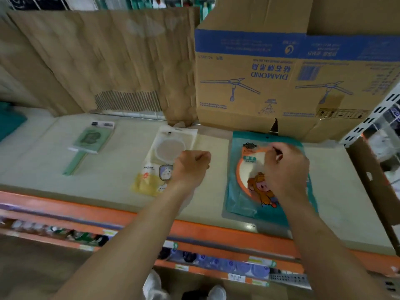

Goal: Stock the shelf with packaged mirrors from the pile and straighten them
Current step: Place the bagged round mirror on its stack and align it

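On the pale shelf (121, 187) with the orange front edge, three packaged mirrors lie flat in a rough row, well apart from each other. Far left is a green hand mirror (91, 141) in a clear sleeve, handle pointing toward the front edge and tilted a bit. Middle one is a round mirror in a white and yellow pack (160, 156) with a bunny sticker. Right one is the teal pack (242, 191) with an orange-rimmed mirror and a cartoon bear, its bottom corner hanging slightly over the shelf lip.

Left hand (190, 167) is curled into a loose fist, resting on the right edge of the white and yellow pack — can't tell if it's actually pinching the plastic. Right hand (285, 169) sits on top of the teal pack, fingers bent down against its upper part, looks like pressing rather than gripping.

Behind everything stands a cardboard box (292, 79) with blue upside-down print, plus a plain crumpled cardboard sheet (104, 57) to its left.
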